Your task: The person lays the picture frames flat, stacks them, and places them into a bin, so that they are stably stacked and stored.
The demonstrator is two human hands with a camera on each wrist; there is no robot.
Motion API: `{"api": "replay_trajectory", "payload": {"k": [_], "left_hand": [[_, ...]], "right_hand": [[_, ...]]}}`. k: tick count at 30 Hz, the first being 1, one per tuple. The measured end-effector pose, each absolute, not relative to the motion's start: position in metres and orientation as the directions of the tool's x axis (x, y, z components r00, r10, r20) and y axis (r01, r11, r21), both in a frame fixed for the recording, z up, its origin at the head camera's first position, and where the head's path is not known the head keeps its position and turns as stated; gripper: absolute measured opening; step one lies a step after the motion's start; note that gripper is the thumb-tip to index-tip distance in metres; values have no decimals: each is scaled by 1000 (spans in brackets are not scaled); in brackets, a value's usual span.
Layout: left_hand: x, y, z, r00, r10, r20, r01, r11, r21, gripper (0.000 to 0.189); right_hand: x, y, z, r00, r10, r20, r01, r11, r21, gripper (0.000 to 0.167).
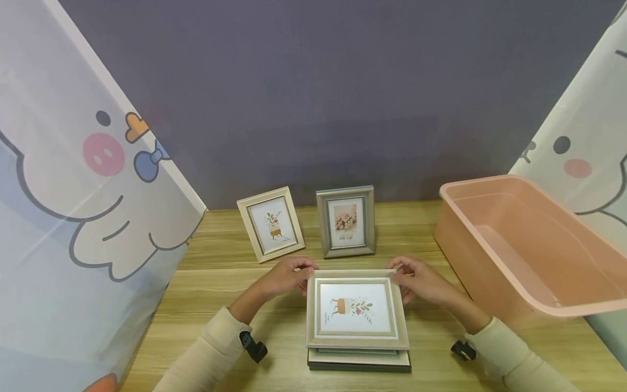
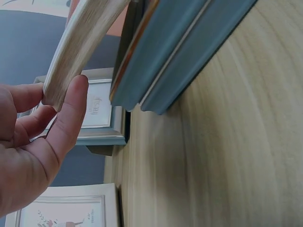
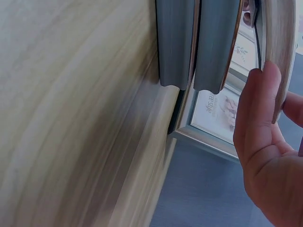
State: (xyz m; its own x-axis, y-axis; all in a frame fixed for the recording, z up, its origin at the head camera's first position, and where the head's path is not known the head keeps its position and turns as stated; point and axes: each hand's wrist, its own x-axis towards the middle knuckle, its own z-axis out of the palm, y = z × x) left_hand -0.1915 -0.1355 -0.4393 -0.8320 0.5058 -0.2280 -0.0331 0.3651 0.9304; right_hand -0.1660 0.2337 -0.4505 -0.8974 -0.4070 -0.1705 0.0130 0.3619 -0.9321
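Note:
A cream picture frame (image 1: 356,308) with a plant print, turned sideways, is held by both hands at its far corners. My left hand (image 1: 288,276) pinches the left corner between thumb and fingers. At the right corner, my right hand (image 1: 419,280) grips in the same way. Beneath it lie more picture frames (image 1: 360,361) in a stack; two blue-grey frame edges (image 2: 180,56) show in the left wrist view. Both wrist views show a gap between the held frame and the stack, so its far side is raised.
Behind the hands stand a tilted cream frame (image 1: 271,224) and a grey frame (image 1: 346,222) with a flower print. A pink plastic bin (image 1: 470,245) sits on the right of the wood-grain table (image 1: 220,305). A dark panel (image 1: 313,98) rises along the back.

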Motion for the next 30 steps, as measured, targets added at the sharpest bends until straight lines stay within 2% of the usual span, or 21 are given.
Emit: {"api": "replay_trajectory", "payload": {"k": [6,13,20,30], "left_hand": [[-189,-135,-445,-819,508,-266,-68,375,925,30],[-187,-138,-451,-820,512,-255,8,455,890,31],[-185,-139,-456,-818,511,-263,32,498,866,31],[-184,-138,-461,-819,519,-244,30,463,886,29]], "right_hand": [[-165,232,-450,-877,-447,-176,8,353,-936,33],[-163,229,-456,-882,-438,-175,-11,390,-921,29],[-163,228,-461,-891,-424,-163,-39,428,-903,22],[-162,227,-463,-885,-427,-188,-28,450,-893,21]]}}
